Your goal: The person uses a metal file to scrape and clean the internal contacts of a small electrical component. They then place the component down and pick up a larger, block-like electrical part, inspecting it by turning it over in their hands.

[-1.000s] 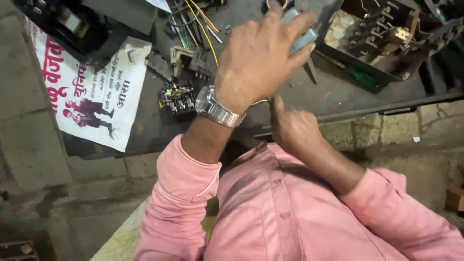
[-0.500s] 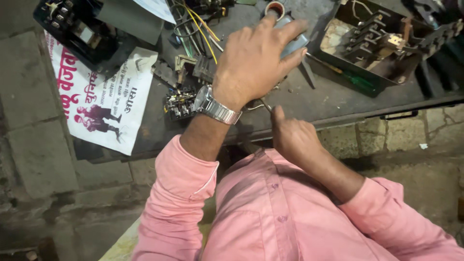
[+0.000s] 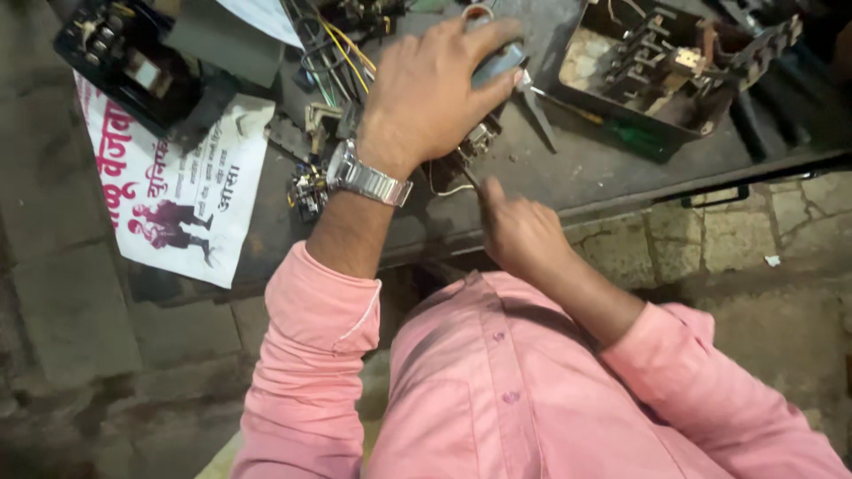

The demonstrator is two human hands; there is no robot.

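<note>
My left hand [image 3: 435, 89], with a steel wristwatch [image 3: 366, 180] on its wrist, is closed over the grey handle of a tool [image 3: 499, 62] on the dark metal workbench [image 3: 612, 168]. A small electrical part [image 3: 475, 142] sits just under this hand, mostly hidden. My right hand [image 3: 519, 232] is closed near the bench's front edge, pinching something thin and pointed that reaches up to that part; what it is cannot be made out. Both arms wear pink sleeves.
An open metal box with switch parts [image 3: 657, 66] stands at the back right. Coloured wires [image 3: 342, 44] and small components [image 3: 306, 186] lie left of my hands. A black switch unit [image 3: 133, 62] rests on a printed white sheet [image 3: 177, 195]. Stone paving [image 3: 754, 231] lies beyond the bench edge.
The view has shifted slightly. My left hand stays on the tool, and my right hand has risen a little toward the small part.
</note>
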